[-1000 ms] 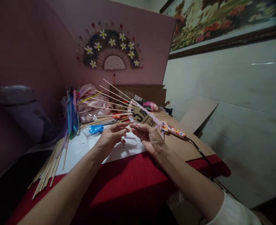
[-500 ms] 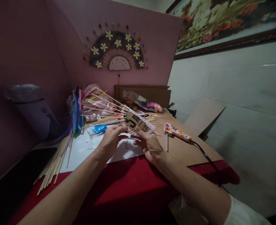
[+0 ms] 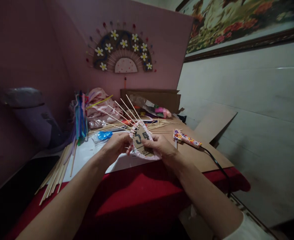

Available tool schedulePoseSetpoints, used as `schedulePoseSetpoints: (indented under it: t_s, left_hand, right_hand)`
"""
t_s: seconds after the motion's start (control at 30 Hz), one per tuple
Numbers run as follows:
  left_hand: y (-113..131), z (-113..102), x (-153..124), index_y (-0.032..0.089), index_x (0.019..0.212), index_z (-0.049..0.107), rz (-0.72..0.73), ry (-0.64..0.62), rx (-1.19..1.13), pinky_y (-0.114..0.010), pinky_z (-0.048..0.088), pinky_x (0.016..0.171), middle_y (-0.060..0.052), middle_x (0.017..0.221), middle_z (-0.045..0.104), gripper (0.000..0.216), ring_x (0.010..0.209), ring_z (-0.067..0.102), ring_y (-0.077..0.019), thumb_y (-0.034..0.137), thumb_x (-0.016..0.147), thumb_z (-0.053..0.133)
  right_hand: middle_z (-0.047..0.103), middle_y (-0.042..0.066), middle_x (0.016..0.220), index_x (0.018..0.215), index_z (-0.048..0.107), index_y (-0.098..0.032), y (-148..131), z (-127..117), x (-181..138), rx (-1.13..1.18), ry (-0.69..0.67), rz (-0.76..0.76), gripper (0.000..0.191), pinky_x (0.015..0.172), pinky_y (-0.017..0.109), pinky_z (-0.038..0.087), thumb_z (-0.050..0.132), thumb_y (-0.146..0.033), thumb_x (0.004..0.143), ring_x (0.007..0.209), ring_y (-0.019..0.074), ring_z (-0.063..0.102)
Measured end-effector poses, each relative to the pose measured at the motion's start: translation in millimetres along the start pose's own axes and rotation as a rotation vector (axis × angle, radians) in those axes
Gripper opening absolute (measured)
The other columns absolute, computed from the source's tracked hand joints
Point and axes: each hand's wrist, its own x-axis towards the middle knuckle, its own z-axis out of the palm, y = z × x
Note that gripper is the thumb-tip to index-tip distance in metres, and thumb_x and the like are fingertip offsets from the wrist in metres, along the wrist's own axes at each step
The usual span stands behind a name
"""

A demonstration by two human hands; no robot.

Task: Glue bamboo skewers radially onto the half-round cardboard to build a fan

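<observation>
Between my two hands is a rounded cardboard piece [image 3: 141,143] with printed characters and a pink-white fabric edge. Several thin wooden sticks [image 3: 123,111] fan out from its upper left rim. My left hand [image 3: 118,145] is closed on the piece's left edge, its fingertips partly hidden. On the right side, my right hand [image 3: 162,146] grips it with the thumb flat on the printed face and the fingers behind. A flower-patterned glue gun [image 3: 188,139] lies on the brown board to the right of my hands.
Loose wooden sticks [image 3: 55,175] lie at the table's left edge, beside colourful pipe cleaners [image 3: 80,116]. Pink fabric [image 3: 100,103] is heaped behind them, near a blue item in plastic [image 3: 104,135]. A flowered fan [image 3: 123,50] hangs on the pink panel. The glue gun's black cord [image 3: 218,161] runs off the right side.
The cardboard piece has been turned clockwise, so its sticks point more upward and its printed face shows more fully. Both hands still hold it. The view has shifted slightly.
</observation>
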Motion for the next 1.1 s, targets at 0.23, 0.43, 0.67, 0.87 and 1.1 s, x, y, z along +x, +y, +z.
schedulePoseSetpoints:
  t_s: [0.23, 0.43, 0.67, 0.87, 1.1]
  left_hand:
    - [-2, 3, -3, 0.012, 0.069, 0.059, 0.075, -0.04, -0.017, -0.02, 0.04, 0.038, -0.002, 0.064, 0.054, 0.009, 0.05, 0.049, -0.0094, 0.02, 0.064, 0.06]
    - [-2, 5, -3, 0.011, 0.07, 0.061, 0.103, -0.044, -0.033, -0.021, 0.043, 0.04, -0.003, 0.063, 0.056, 0.009, 0.05, 0.051, -0.0096, 0.019, 0.067, 0.06]
    - [-5, 5, -1, 0.012, 0.066, 0.063, 0.122, -0.024, -0.046, -0.02, 0.04, 0.039, -0.001, 0.057, 0.055, 0.007, 0.045, 0.049, -0.0086, 0.019, 0.065, 0.06]
    - [-9, 7, 3, 0.013, 0.056, 0.059, 0.111, 0.063, -0.052, -0.021, 0.037, 0.035, 0.0, 0.048, 0.053, 0.009, 0.037, 0.045, -0.0083, 0.018, 0.062, 0.059]
    - [-7, 11, -1, 0.012, 0.053, 0.056, 0.103, 0.086, -0.099, -0.021, 0.037, 0.036, 0.001, 0.047, 0.05, 0.014, 0.037, 0.043, -0.0074, 0.021, 0.062, 0.062]
  right_hand:
    - [0.067, 0.004, 0.074, 0.082, 0.064, -0.012, 7, 7, 3, -0.098, 0.094, -0.104, 0.03, 0.062, 0.027, 0.046, 0.073, -0.029, 0.059, 0.063, 0.013, 0.059]
    - [0.064, 0.001, 0.069, 0.078, 0.063, -0.012, 5, 13, -1, -0.115, 0.101, -0.188, 0.026, 0.058, 0.024, 0.044, 0.071, -0.03, 0.062, 0.058, 0.0098, 0.055]
    - [0.065, 0.001, 0.072, 0.078, 0.063, -0.014, 10, 12, 1, -0.136, 0.124, -0.183, 0.023, 0.059, 0.025, 0.044, 0.069, -0.031, 0.064, 0.059, 0.0108, 0.056]
    - [0.066, 0.002, 0.074, 0.08, 0.062, -0.015, 14, 13, 2, -0.106, 0.099, -0.169, 0.024, 0.063, 0.028, 0.046, 0.069, -0.031, 0.064, 0.063, 0.0137, 0.059]
    - [0.066, 0.003, 0.076, 0.083, 0.061, -0.015, 15, 13, 2, -0.095, 0.103, -0.171, 0.024, 0.064, 0.03, 0.047, 0.067, -0.031, 0.066, 0.064, 0.015, 0.06]
